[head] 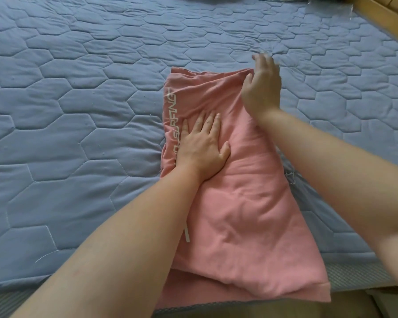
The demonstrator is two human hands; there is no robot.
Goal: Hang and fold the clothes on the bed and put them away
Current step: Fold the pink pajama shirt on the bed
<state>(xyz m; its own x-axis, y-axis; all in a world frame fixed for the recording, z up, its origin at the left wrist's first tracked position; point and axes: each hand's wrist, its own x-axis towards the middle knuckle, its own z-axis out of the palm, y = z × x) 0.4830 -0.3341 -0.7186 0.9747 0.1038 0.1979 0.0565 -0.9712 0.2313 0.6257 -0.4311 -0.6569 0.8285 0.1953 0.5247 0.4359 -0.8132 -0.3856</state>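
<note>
A blue quilted bed cover (78, 111), stitched in large hexagons, fills nearly the whole view, with a strip of wooden bed frame (381, 17) in the far right corner and a sheet of clear plastic (331, 12) lying just beside it. The left fingers (213, 121) are straight and slightly fanned, pressed flat on the cloth with the thumb spread out to the side. The left hand (201, 145) rests palm down on the far half of a pink garment (246, 203), close to its left edge. The right fingers (265, 63) are blurred but look stretched out and loose, reaching past the garment's far right corner over the cover. The right hand (262, 88) lies over that corner with its thumb against the fabric edge, gripping nothing that can be seen. The garment lies folded into a long band down the middle of the bed, white lettering (172, 111) running along its left edge. Its near end reaches the mattress edge, where a lower layer of the same pink peeks out.
</note>
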